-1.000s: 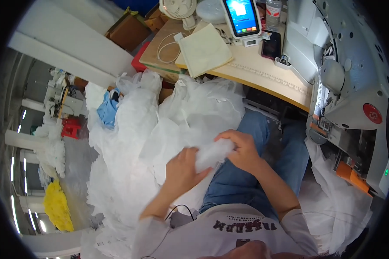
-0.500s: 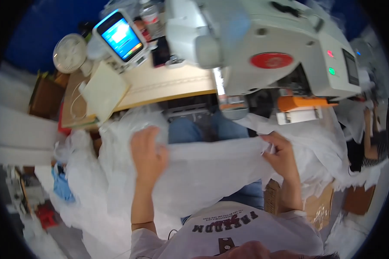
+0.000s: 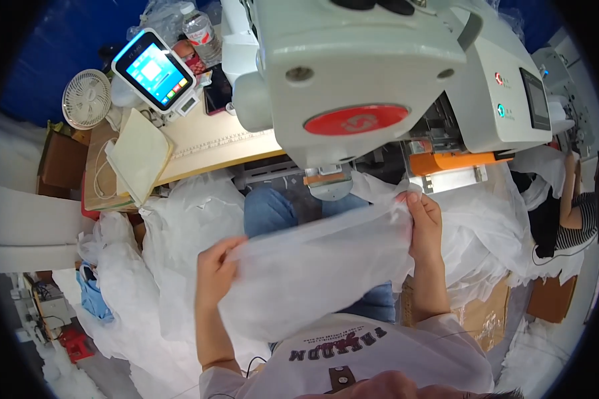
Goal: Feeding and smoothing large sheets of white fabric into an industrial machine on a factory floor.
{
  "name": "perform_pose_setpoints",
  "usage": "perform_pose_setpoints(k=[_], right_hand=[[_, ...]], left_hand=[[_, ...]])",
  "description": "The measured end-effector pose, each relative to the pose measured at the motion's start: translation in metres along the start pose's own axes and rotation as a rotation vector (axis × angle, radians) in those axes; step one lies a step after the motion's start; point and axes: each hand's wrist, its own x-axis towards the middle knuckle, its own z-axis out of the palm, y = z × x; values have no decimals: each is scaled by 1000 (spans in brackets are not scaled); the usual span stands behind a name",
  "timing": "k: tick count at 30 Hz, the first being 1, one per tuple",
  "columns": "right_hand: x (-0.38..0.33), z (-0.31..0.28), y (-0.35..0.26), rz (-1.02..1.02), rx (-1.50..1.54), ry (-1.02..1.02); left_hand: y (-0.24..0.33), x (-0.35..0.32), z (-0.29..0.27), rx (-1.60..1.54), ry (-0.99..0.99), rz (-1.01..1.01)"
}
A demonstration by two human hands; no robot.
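Observation:
A sheer white fabric piece (image 3: 313, 272) is stretched between my two hands above my lap. My left hand (image 3: 217, 269) grips its left end, fingers curled over the edge and slightly blurred. At the upper right corner, my right hand (image 3: 424, 223) pinches the cloth between thumb and fingers. Beyond the fabric stands a large white sewing machine (image 3: 353, 73), its rounded lower arm (image 3: 331, 189) just past the cloth's far edge. To the right of that arm, near my right hand, is an orange machine part (image 3: 449, 161).
White fabric heaps lie at left (image 3: 186, 226) and right (image 3: 472, 233). On the wooden table (image 3: 213, 143) are a lit control screen (image 3: 154, 70), a phone (image 3: 217, 90), a bottle (image 3: 199, 33), a small fan (image 3: 86, 100) and a pale pad (image 3: 138, 156). Another person's arm (image 3: 569, 193) shows far right.
My right hand has risen slightly and bunched the cloth corner; my left hand has dropped a little and closed on the left end. The view has shifted closer to the machine.

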Motion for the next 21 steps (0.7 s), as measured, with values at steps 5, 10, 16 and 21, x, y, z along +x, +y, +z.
perform_pose_setpoints(k=[5, 10, 16, 21], right_hand=[[5, 43, -23, -432, -667, -72], [16, 39, -19, -512, -997, 374], [14, 30, -27, -373, -788, 7], [31, 53, -22, -321, -657, 106]], left_hand=[[5, -16, -47, -234, 143, -44], [23, -22, -33, 357, 171, 293], [7, 40, -53, 310, 393, 399], [-25, 33, -62, -232, 455, -28]])
